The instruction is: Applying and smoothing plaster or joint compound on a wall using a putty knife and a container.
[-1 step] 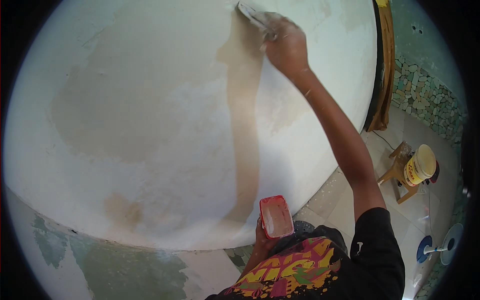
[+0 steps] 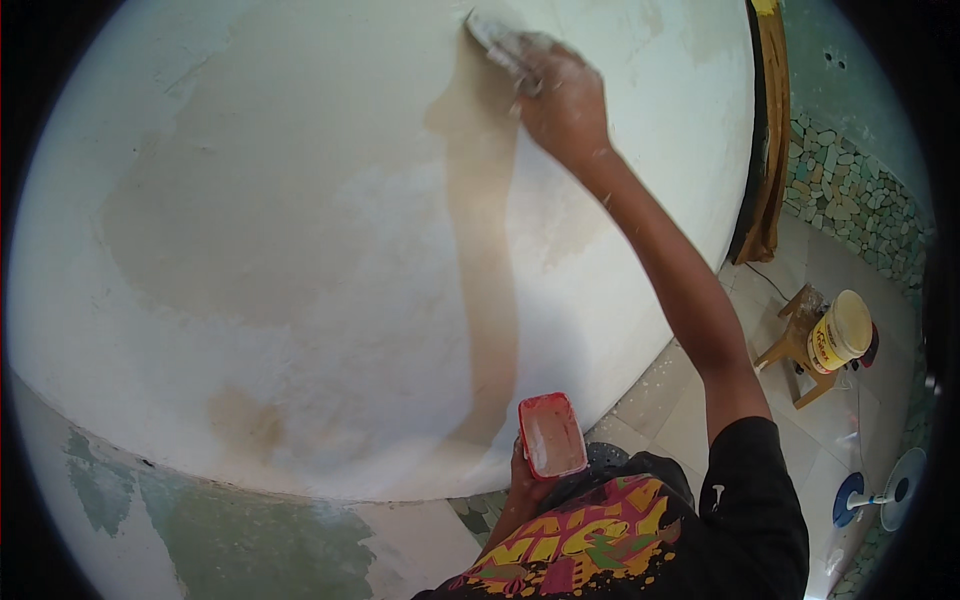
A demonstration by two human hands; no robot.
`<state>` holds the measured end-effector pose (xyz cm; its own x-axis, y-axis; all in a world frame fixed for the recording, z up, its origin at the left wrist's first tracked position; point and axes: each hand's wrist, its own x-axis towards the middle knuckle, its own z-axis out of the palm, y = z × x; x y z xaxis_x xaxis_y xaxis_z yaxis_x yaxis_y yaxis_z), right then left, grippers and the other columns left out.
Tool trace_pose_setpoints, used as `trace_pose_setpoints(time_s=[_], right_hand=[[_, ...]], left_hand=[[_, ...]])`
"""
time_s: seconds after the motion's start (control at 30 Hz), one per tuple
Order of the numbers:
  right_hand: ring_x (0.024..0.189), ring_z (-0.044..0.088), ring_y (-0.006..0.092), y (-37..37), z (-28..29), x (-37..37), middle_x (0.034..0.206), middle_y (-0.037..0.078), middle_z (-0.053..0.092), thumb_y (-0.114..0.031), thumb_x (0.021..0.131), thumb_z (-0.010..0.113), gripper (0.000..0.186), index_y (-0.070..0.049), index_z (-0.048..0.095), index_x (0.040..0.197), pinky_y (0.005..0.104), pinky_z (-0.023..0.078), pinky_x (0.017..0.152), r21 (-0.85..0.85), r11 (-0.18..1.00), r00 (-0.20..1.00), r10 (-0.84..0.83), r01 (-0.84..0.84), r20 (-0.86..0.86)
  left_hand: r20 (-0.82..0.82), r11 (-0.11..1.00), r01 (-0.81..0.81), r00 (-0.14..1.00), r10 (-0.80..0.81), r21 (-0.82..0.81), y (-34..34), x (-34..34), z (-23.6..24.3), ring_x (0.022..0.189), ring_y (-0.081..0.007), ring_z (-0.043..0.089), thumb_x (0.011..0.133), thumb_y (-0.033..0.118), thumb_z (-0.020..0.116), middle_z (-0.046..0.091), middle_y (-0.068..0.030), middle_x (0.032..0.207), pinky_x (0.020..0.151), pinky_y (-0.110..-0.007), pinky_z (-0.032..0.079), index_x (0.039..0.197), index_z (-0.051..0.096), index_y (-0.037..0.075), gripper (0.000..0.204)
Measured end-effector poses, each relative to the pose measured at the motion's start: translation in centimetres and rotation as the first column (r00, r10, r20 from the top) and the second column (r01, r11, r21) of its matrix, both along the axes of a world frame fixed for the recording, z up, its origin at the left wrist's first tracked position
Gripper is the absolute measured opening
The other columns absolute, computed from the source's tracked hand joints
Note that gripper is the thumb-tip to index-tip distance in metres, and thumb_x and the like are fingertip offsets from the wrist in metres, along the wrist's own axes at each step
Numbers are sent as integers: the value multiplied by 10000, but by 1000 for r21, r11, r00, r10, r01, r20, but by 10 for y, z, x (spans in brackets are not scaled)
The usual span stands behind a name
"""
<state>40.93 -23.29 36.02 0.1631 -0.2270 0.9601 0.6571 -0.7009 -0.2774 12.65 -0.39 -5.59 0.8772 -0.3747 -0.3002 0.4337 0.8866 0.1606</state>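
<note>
My right hand (image 2: 567, 105) reaches far up the pale wall (image 2: 330, 250), its fingers closed around a putty knife (image 2: 492, 42). The knife's blade lies at or very near the wall surface, tilted up to the left; the hand covers most of its handle. Close to my body, my left hand (image 2: 522, 486) grips a red rectangular plastic tub (image 2: 560, 471) from its left side and below. Whitish paste lines the inside of the tub. Most of the left hand's fingers are hidden behind the tub.
Beige and white patches cover the curved-looking wall. At right, a yellow bucket (image 2: 840, 330) stands on a small brown stool (image 2: 796, 345) on the tiled floor (image 2: 680, 400). A blue and white round-based object (image 2: 850, 498) is at lower right. Brown sheeting (image 2: 770, 150) edges the wall.
My right hand and the putty knife have shifted slightly left and down across the wall. The left hand and tub have stayed almost still.
</note>
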Motion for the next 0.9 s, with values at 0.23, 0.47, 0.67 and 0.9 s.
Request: trace_pose_setpoints(time_s=[0.23,0.47,0.67,0.9], right_hand=[[1034,662,367,13,-3,-44,1146,183,696,103,712,563,462,1,690,1144,337,526,920,-14,874,865,478,-486,-153],[836,652,390,0,-10,-9,998,192,702,56,750,589,367,-50,716,1077,368,539,768,-33,999,987,-2,-3,-162],[908,669,291,29,-46,-61,1061,161,710,61,778,624,311,-11,702,1071,347,536,818,25,899,858,426,-437,-288],[1043,664,226,26,-127,-83,1168,117,663,-160,956,621,374,21,552,1276,362,548,934,791,-207,97,944,-576,317]], left_hand=[[-33,996,-8,999,11,87,5,-6,5,1286,-341,541,980,495,496,554,-133,1417,1095,-570,413,1439,471,112,597],[79,999,-40,996,41,-8,-3,-9,22,1268,-342,561,954,483,576,551,-143,1410,1040,-582,468,1455,448,96,646],[96,997,-31,995,24,64,5,-5,29,1307,-364,526,976,487,517,524,-147,1445,1064,-611,434,1476,424,102,638],[67,996,-47,997,41,80,19,-4,34,1226,-345,590,970,510,537,558,-134,1400,1012,-569,496,1453,447,111,634]])
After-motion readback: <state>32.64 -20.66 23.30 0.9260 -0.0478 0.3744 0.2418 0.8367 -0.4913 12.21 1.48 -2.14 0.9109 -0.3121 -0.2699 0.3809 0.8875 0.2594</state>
